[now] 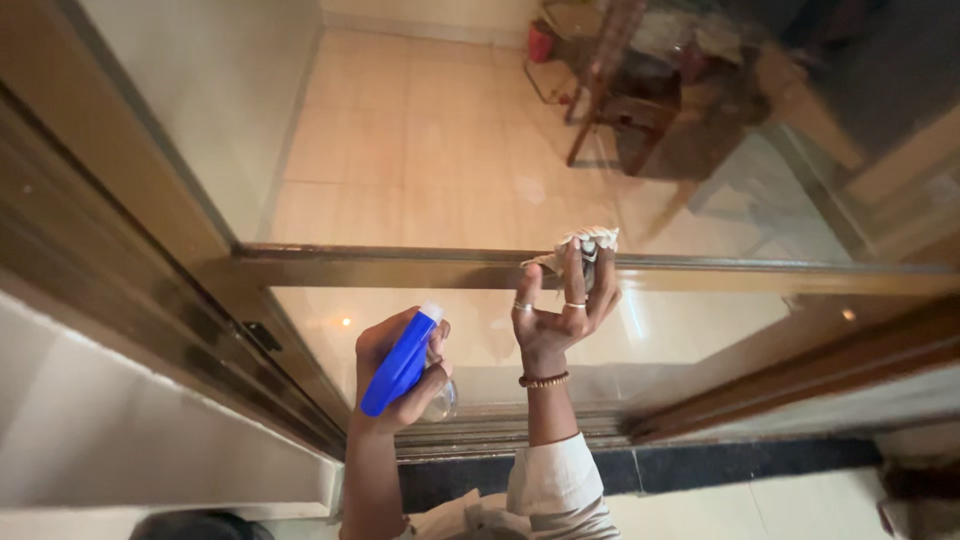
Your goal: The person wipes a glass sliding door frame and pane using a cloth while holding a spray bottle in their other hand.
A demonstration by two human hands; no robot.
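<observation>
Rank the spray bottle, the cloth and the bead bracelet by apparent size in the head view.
1. Spray bottle, in the left hand.
2. Cloth, partly hidden by the right hand, so its rank is unsure.
3. Bead bracelet.

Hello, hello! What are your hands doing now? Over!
Left hand gripping blue spray bottle. Right hand pressing crumpled white cloth on brown wooden window frame. Nothing blocking.

Two bare forearms reach up and forward from the bottom of the view. The left hand (402, 368) is raised and curled into a closed grip, knuckles outward. The right hand (560, 312) is higher, palm facing back, fingers (573, 270) stretched upward and slightly spread.
</observation>
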